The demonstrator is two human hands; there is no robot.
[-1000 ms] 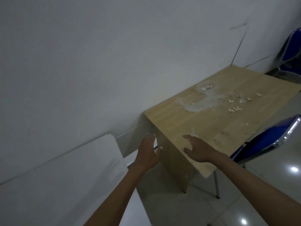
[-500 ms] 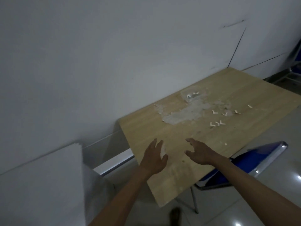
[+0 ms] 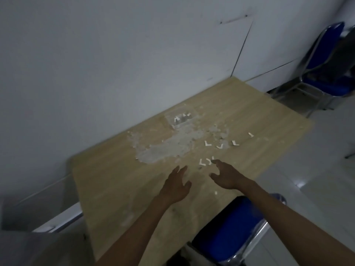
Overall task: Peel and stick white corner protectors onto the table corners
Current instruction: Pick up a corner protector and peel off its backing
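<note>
Presently the nearest protectors (image 3: pixel 205 162), small white L-shaped pieces, lie loose on the table (image 3: pixel 107 181) just beyond the right hand (image 3: pixel 226 178), at its fingertips; whether a finger actually touches one cannot be told. More protectors lie farther out in a loose row (image 3: pixel 221 144) toward the table's far right edge, and a few sit in a clear tray (image 3: pixel 181 119) near the wall. Both hands hover over the wood, well inside its edges. The right hand has its fingers loosely curved and spread, holding nothing. The left hand (image 3: pixel 176 186) is flat with fingers extended, also empty, and sits beside the right, slightly nearer the person. The right hand is plainly the nearer to the closest pieces, which lie ahead of it and a little to its left; the reach looks short and forward. A rough pale patch (image 3: pixel 163 148) of damaged surface lies beyond the left hand. A blue chair (image 3: pixel 230 233) stands tucked under the near edge, a second blue chair (image 3: pixel 326 60) by the wall (image 3: pixel 96 54). No protector appears fitted on any visible corner.
</note>
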